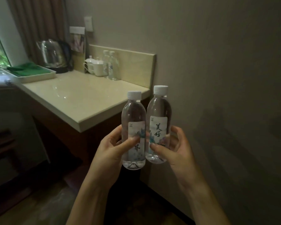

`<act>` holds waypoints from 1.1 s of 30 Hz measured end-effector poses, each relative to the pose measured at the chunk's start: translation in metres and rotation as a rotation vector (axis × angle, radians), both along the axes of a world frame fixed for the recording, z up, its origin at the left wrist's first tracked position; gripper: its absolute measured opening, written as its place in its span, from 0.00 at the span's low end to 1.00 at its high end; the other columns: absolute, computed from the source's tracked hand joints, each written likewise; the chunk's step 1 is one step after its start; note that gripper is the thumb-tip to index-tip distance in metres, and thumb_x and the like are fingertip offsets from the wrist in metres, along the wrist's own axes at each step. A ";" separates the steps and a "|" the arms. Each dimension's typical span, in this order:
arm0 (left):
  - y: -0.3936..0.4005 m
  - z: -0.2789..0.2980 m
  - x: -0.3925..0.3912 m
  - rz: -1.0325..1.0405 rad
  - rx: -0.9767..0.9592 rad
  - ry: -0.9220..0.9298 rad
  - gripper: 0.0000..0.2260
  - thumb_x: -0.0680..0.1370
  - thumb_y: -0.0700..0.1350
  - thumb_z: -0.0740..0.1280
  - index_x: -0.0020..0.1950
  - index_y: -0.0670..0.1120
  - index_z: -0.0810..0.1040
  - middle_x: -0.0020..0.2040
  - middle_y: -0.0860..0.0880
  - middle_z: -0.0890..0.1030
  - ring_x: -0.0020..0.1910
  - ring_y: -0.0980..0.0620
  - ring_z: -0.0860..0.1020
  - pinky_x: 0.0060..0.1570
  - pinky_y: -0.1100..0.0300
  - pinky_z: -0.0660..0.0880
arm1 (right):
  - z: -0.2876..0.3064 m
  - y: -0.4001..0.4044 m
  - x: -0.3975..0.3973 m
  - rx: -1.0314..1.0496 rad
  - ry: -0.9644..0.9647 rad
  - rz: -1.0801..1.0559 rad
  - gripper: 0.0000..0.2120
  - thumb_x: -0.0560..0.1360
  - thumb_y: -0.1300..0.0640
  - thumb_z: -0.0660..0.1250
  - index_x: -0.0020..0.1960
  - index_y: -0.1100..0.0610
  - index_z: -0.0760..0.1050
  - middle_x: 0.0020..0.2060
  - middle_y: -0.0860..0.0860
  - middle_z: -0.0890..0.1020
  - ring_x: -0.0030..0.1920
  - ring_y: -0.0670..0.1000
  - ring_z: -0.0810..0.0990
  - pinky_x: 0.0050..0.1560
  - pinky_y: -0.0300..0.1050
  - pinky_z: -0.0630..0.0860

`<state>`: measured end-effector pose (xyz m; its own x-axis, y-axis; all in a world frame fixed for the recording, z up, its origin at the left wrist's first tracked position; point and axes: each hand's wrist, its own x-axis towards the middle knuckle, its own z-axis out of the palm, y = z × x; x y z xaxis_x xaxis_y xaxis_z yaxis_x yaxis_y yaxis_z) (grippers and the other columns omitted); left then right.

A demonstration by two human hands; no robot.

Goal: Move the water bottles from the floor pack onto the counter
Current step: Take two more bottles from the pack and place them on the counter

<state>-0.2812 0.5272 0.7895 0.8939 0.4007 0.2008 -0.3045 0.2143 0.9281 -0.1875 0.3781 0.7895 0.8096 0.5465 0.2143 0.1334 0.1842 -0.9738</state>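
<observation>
I hold two clear water bottles upright, side by side and touching, in front of the counter's near right corner. My left hand [115, 146] grips the left bottle [133, 114] low on its label. My right hand [173, 146] grips the right bottle [159, 109] near its base. Both have white caps and pale labels with dark characters. The beige counter [71, 98] lies beyond and to the left of them. Two more clear bottles [110, 65] stand at the counter's back against the backsplash. The floor pack is out of view.
On the counter stand white lidded cups [96, 66], a steel kettle [53, 54] and a white tray [31, 75] with a green cloth. A wall runs along the right. A dark cabinet sits under the counter, above the wood floor.
</observation>
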 end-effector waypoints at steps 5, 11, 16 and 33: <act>0.030 0.015 -0.012 0.087 0.128 -0.027 0.16 0.74 0.41 0.68 0.61 0.46 0.79 0.56 0.46 0.84 0.57 0.48 0.83 0.50 0.54 0.81 | 0.015 0.036 -0.001 0.064 0.013 0.057 0.31 0.60 0.61 0.75 0.61 0.53 0.72 0.49 0.54 0.82 0.46 0.45 0.84 0.40 0.37 0.79; 0.062 0.026 0.002 0.148 0.199 -0.052 0.17 0.73 0.43 0.69 0.62 0.47 0.79 0.55 0.48 0.85 0.55 0.52 0.83 0.48 0.59 0.81 | 0.015 0.073 0.026 0.086 0.064 0.133 0.28 0.64 0.66 0.75 0.61 0.52 0.72 0.52 0.51 0.84 0.53 0.50 0.84 0.45 0.40 0.80; 0.093 0.030 0.025 0.180 0.220 -0.038 0.16 0.73 0.41 0.69 0.61 0.45 0.79 0.54 0.47 0.85 0.53 0.50 0.84 0.47 0.60 0.81 | 0.013 0.109 0.061 0.094 0.085 0.192 0.28 0.64 0.67 0.75 0.61 0.53 0.72 0.53 0.52 0.84 0.54 0.51 0.83 0.45 0.41 0.81; 0.204 0.047 0.147 0.323 0.291 0.123 0.14 0.75 0.33 0.69 0.57 0.46 0.79 0.48 0.52 0.86 0.47 0.59 0.84 0.39 0.72 0.77 | 0.011 0.230 0.172 0.023 0.025 0.172 0.30 0.69 0.64 0.76 0.65 0.44 0.69 0.56 0.44 0.82 0.54 0.41 0.82 0.44 0.35 0.81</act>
